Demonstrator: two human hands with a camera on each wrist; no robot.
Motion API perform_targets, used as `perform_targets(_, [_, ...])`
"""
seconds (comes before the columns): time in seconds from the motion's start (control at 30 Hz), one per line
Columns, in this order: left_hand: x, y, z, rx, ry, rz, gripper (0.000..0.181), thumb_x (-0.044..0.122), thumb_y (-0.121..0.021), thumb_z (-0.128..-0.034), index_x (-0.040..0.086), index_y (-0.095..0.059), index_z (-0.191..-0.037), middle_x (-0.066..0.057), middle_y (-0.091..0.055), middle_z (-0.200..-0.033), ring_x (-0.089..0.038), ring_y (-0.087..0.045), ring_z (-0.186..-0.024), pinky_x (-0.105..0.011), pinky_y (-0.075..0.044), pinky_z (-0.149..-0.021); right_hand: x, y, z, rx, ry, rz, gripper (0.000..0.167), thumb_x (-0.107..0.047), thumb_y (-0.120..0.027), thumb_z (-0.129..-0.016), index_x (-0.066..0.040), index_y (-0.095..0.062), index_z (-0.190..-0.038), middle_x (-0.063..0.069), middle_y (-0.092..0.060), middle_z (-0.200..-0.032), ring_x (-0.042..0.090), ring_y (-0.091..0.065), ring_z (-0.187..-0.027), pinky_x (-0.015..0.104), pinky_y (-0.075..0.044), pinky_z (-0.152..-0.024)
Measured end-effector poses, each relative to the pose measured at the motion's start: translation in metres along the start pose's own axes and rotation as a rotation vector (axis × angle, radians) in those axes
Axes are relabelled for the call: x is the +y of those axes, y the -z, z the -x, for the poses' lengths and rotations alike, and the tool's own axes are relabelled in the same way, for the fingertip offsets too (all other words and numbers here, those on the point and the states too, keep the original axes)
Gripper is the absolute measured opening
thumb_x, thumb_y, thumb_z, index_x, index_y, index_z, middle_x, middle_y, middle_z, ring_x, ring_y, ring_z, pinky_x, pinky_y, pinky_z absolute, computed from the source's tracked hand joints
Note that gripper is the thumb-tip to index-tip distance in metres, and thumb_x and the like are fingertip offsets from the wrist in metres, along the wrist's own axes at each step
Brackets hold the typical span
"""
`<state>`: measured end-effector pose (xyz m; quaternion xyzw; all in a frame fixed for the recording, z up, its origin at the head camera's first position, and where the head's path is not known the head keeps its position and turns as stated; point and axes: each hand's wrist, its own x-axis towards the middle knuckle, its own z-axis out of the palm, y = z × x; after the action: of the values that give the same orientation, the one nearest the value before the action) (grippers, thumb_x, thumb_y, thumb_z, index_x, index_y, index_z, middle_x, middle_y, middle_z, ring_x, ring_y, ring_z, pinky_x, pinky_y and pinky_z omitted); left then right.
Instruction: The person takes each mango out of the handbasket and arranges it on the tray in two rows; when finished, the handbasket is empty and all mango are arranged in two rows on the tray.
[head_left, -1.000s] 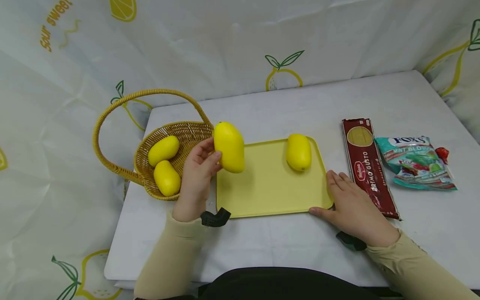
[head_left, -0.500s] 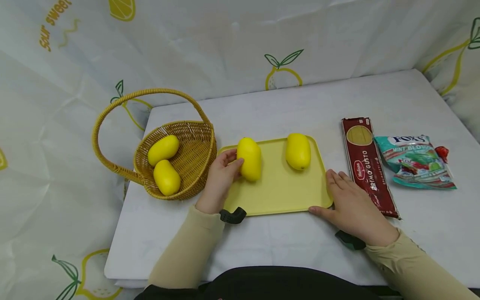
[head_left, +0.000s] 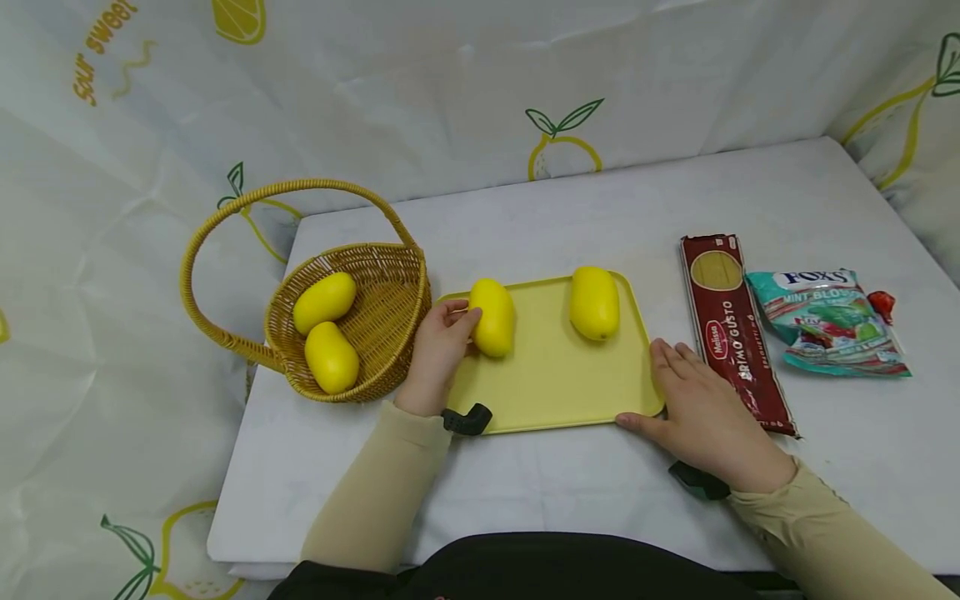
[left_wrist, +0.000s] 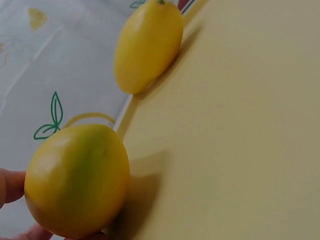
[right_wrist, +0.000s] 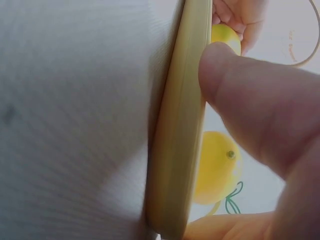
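the left hand pinches one mango at the tray, right hand straight-fingered along its edge. another mango lies there; two mangoes remain in the basket.

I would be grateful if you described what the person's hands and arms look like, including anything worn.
The left hand and right hand wear no gloves. The left sleeve and right sleeve are long, plain and beige, the right one creased. A curved black piece shows at the left wrist, a dark piece at the right.
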<state>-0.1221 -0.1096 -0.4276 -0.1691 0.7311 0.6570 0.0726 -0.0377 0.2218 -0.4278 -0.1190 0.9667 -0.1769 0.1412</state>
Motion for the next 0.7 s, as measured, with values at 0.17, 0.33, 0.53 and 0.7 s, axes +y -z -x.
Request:
perform_targets(0.17, [0.001, -0.001, 0.001, 0.05, -0.018, -0.139, 0.034, 0.029, -0.073, -0.1091, 0.01, -0.067, -0.136, -0.013, -0.073, -0.124, -0.024, -0.07, -0.094, -0.032, -0.061, -0.079, -0.001, 0.0, 0.001, -0.002, -0.003, -0.013, 0.125, -0.067, -0.082, -0.09, 0.018, -0.029, -0.164, 0.042, -0.031, -0.17, 0.064, -0.027, -0.158, 0.075, -0.024, -0.128])
perform_targets(0.33, [0.002, 0.0, 0.003, 0.069, -0.026, -0.202, 0.035, 0.032, -0.072, -0.1091, 0.011, -0.068, -0.136, -0.012, -0.073, -0.124, -0.023, -0.069, -0.092, -0.033, -0.06, -0.078, -0.002, 0.0, 0.001, -0.006, -0.003, -0.012, 0.125, -0.067, -0.082, -0.091, 0.019, -0.029, -0.164, 0.042, -0.031, -0.17, 0.064, -0.027, -0.158, 0.075, -0.024, -0.128])
perform_targets(0.53, [0.003, 0.003, 0.011, 0.078, -0.054, -0.302, 0.035, 0.034, -0.07, -0.1095, 0.012, -0.068, -0.137, -0.009, -0.072, -0.129, -0.024, -0.072, -0.104, -0.037, -0.062, -0.085, 0.0, 0.0, 0.0, -0.005, 0.005, -0.008, 0.125, -0.068, -0.081, -0.091, 0.019, -0.03, -0.163, 0.042, -0.031, -0.17, 0.064, -0.028, -0.158, 0.075, -0.024, -0.127])
perform_targets(0.7, [0.004, 0.007, 0.019, 0.064, -0.082, -0.377, 0.038, 0.037, -0.069, -0.1093, 0.013, -0.068, -0.139, -0.005, -0.073, -0.132, -0.025, -0.073, -0.114, -0.043, -0.063, -0.092, 0.001, 0.0, 0.0, 0.001, 0.007, -0.002, 0.125, -0.069, -0.081, -0.091, 0.019, -0.03, -0.163, 0.043, -0.032, -0.169, 0.064, -0.028, -0.157, 0.076, -0.025, -0.127])
